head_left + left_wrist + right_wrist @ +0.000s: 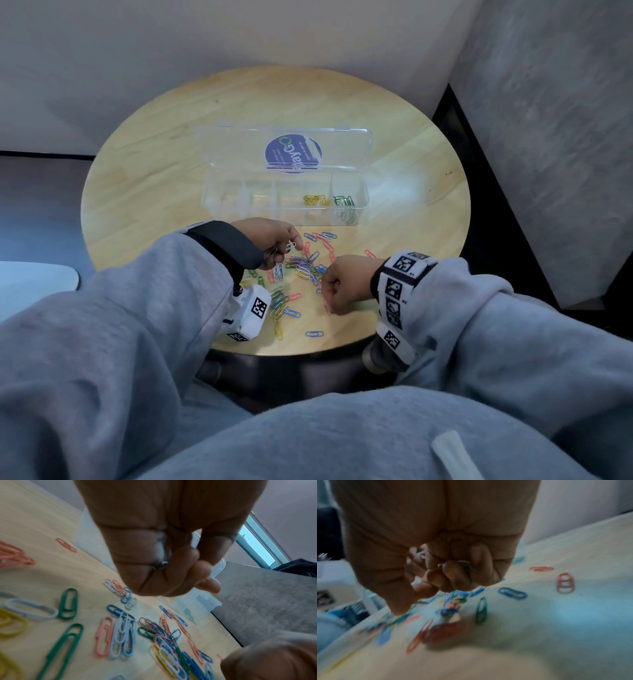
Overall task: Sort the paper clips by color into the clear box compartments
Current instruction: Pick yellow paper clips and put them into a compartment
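The clear box (219,192) stands open at mid-table, with yellow clips (315,200) and green clips (344,201) in its two right compartments. Loose clips of mixed colours (305,267) lie in front of it; the same mixed pile (163,642) shows in the left wrist view. My left hand (286,245) hovers over the pile's left side and pinches a white clip (291,246); more whitish clips (162,546) sit in its curled palm (171,561). My right hand (329,291) is a closed fist at the pile's right edge. Pale clips (417,555) peek from its fingers (450,577); their colour is blurred.
The round wooden table (171,164) ends just in front of my wrists, and a lone blue clip (314,333) lies near that edge. The box lid (342,144) stands up behind the compartments. A grey wall (548,137) rises to the right.
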`<state>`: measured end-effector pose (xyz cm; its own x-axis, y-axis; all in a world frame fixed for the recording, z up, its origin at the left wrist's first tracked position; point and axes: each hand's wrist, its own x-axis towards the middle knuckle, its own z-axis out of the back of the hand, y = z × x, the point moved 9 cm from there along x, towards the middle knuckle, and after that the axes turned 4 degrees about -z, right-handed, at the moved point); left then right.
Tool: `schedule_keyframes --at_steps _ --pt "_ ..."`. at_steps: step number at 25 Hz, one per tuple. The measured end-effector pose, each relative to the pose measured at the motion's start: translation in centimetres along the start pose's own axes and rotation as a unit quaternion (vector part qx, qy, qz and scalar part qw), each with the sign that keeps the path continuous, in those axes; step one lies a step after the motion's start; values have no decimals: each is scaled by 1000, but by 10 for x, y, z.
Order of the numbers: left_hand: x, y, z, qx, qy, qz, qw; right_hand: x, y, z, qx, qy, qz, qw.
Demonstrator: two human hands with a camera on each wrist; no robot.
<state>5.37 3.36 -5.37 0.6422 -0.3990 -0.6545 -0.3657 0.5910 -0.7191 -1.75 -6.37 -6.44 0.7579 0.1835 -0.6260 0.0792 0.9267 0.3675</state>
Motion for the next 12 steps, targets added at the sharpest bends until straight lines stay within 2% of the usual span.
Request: schedule_keyframes --at_steps 5,7,8,10,12 --pt "-1 -2 2 -99 -2 6 995 -5 -23 45 133 -64 -45 988" --pt "-1 -6 7 -145 -17 3 989 -5 -31 56 251 -89 -60 962" --pt "-2 -11 9 -169 -27 -2 985 -5 -36 61 332 -98 -65 936" --pt "-4 -22 15 -209 -45 -15 977 -5 -39 66 490 -98 -63 864" --pt "-5 -33 22 -249 -57 -34 966 -4 -40 69 597 -88 -64 795"
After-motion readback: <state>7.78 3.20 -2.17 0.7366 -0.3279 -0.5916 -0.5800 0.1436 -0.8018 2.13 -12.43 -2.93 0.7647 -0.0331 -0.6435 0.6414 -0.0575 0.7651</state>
